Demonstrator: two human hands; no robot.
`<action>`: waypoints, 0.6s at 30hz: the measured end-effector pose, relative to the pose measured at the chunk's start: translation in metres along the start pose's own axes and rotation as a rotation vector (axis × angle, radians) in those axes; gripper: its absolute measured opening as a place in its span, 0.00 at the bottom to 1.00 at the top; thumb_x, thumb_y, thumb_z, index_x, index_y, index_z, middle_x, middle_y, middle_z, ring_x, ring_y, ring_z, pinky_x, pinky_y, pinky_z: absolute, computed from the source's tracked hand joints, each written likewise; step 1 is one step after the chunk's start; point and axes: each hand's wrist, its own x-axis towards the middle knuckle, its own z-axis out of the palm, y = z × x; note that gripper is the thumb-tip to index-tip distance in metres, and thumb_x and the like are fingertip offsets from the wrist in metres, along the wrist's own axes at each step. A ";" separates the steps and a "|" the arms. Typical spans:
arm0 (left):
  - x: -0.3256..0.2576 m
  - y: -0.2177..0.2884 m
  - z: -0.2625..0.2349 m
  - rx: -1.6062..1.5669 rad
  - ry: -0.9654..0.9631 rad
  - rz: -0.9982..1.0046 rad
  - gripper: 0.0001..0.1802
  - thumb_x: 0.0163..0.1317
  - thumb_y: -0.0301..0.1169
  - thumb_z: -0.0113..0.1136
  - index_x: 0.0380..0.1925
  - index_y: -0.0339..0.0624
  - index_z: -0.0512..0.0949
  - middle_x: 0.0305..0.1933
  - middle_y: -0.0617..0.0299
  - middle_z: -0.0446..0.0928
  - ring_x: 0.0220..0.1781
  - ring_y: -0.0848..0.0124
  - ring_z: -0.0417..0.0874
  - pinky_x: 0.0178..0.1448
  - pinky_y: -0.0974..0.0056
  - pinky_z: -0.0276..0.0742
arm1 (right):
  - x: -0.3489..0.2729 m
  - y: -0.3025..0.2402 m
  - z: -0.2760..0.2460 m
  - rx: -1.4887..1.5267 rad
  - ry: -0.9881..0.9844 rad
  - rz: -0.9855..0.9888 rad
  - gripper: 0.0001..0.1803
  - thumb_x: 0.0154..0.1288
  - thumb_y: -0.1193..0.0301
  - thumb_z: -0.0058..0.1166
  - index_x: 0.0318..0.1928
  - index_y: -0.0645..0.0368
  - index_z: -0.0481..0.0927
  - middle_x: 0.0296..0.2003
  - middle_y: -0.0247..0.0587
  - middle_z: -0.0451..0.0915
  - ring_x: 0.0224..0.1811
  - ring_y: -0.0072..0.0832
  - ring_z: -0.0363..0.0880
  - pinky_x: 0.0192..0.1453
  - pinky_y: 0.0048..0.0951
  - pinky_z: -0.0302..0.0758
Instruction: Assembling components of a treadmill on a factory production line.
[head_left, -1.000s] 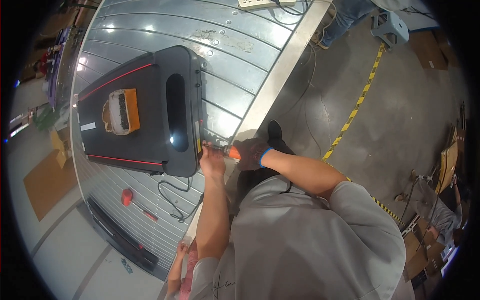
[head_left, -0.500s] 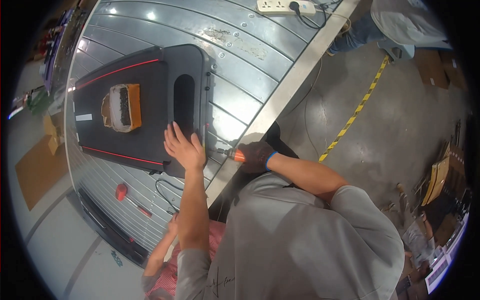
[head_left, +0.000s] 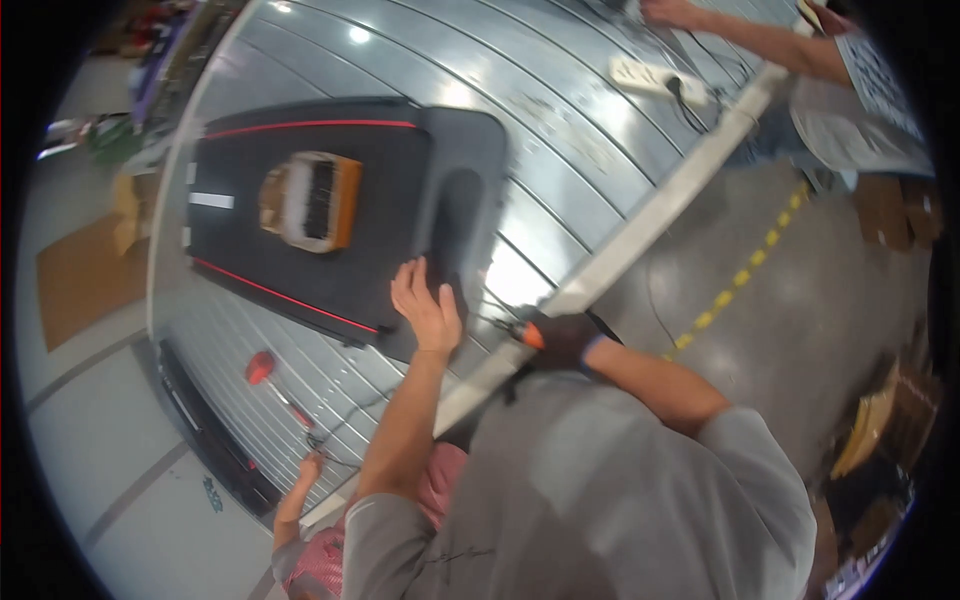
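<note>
The black treadmill lies flat on the grey ribbed table, its grey end close to the table's near edge, an orange-and-white object on its belt. The left hand rests flat and unclenched on the treadmill's near corner. The gloved right hand is clenched around an orange-handled tool right at the table's pale edge rail. Bare table stretches beyond toward a power strip by the far edge. A red-handled tool lies left, near another person's hand.
</note>
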 end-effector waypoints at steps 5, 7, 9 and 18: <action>0.137 -0.110 -0.047 -0.019 0.183 -0.155 0.18 0.68 0.35 0.61 0.53 0.37 0.81 0.54 0.44 0.80 0.61 0.47 0.80 0.66 0.48 0.74 | -0.029 -0.015 -0.039 -0.043 -0.048 0.247 0.34 0.55 0.42 0.69 0.52 0.52 0.77 0.40 0.52 0.87 0.46 0.54 0.87 0.52 0.50 0.82; 0.178 -0.170 -0.063 0.075 0.044 -0.318 0.13 0.67 0.33 0.63 0.46 0.38 0.84 0.50 0.45 0.84 0.54 0.46 0.85 0.60 0.50 0.79 | -0.028 -0.016 -0.045 -0.063 -0.008 0.349 0.36 0.55 0.43 0.69 0.54 0.54 0.76 0.41 0.54 0.87 0.46 0.56 0.87 0.52 0.50 0.82; 0.202 -0.209 -0.063 0.145 -0.081 -0.400 0.11 0.65 0.33 0.64 0.43 0.39 0.85 0.50 0.45 0.85 0.54 0.46 0.85 0.59 0.48 0.80 | -0.027 -0.022 -0.057 -0.059 0.015 0.389 0.36 0.55 0.43 0.69 0.54 0.54 0.75 0.42 0.55 0.87 0.47 0.56 0.87 0.53 0.50 0.82; 0.216 -0.225 -0.052 0.039 -0.188 -0.137 0.08 0.65 0.32 0.65 0.37 0.37 0.86 0.44 0.44 0.85 0.49 0.44 0.85 0.56 0.48 0.80 | -0.032 -0.024 -0.067 0.026 0.201 0.598 0.36 0.56 0.44 0.69 0.56 0.55 0.76 0.43 0.58 0.86 0.49 0.56 0.86 0.55 0.51 0.81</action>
